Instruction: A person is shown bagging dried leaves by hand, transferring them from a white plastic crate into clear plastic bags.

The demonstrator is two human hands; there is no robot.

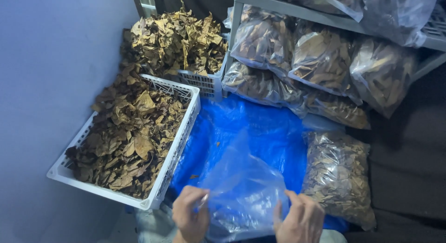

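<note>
left hand [190, 220] and right hand [299, 220] pinch empty clear plastic bag [241, 187]; over blue tarpaulin [241, 127] | white slatted plastic crate [179, 145] of dry brown leaves [125, 136] left of bag

A bare strip of blue tarp [241, 122] offers the only open lane, running from the clear bag [241, 187] up toward the shelf [297, 11]. A white crate [174, 155] heaped with dry leaves walls it on the left; a filled leaf bag [337, 175] lies along the right, and stacked bags [297, 62] close the far end.
</note>
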